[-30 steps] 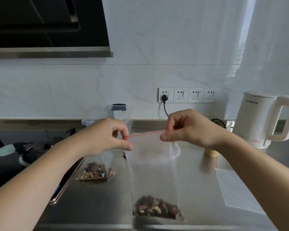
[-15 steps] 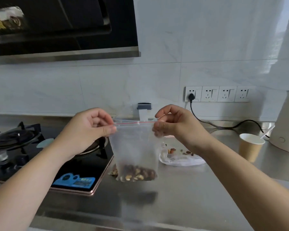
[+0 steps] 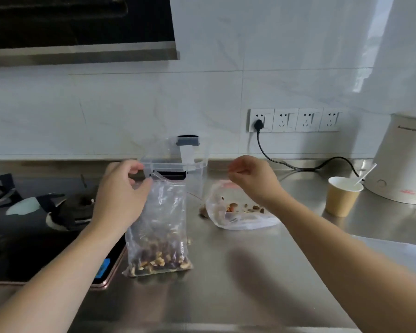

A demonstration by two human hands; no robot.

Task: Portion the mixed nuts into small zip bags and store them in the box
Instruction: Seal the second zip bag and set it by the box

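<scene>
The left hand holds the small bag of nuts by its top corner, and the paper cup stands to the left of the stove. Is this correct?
Not quite. The head view shows the paper cup far right, beside the kettle, not left of the stove. The left hand does hold the small bag by its top corner.

Both forearms reach in from the near edge and angle toward the middle of the scene, bare from wrist to elbow. The left hand (image 3: 120,195) is seen from its back, its wrist bent a little, its thumb and curled fingers pinching the top left corner of a small zip bag (image 3: 160,227) that hangs below it. The right hand (image 3: 252,179) is raised to about the same height, well apart from the left and off to the right. Its fingers are loosely curled with the thumb close to the fingertips, and it holds nothing.
</scene>
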